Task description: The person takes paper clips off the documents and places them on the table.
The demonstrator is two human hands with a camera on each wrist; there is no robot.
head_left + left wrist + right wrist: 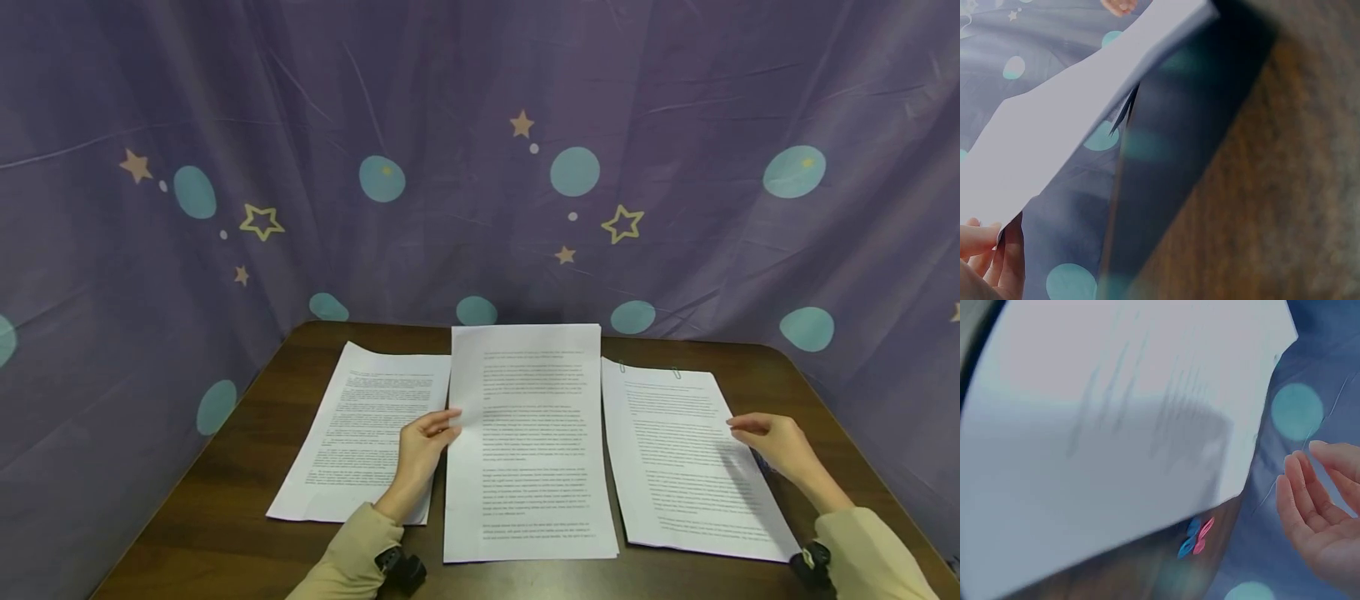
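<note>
My left hand pinches the left edge of a printed stack of paper, raised in the middle of the head view. The left wrist view shows the thumb and fingers at that stack's edge, with its white sheets reaching up to the right. My right hand hovers by the right edge of another printed stack, which has two paper clips along its top edge. In the right wrist view the right fingers are loosely bent, with nothing between them and the thumb.
A third printed stack lies at the left, partly behind the left hand. Beside the right stack, small blue and pink clip-like pieces rest on the brown wooden table. A purple curtain hangs behind the table's far edge.
</note>
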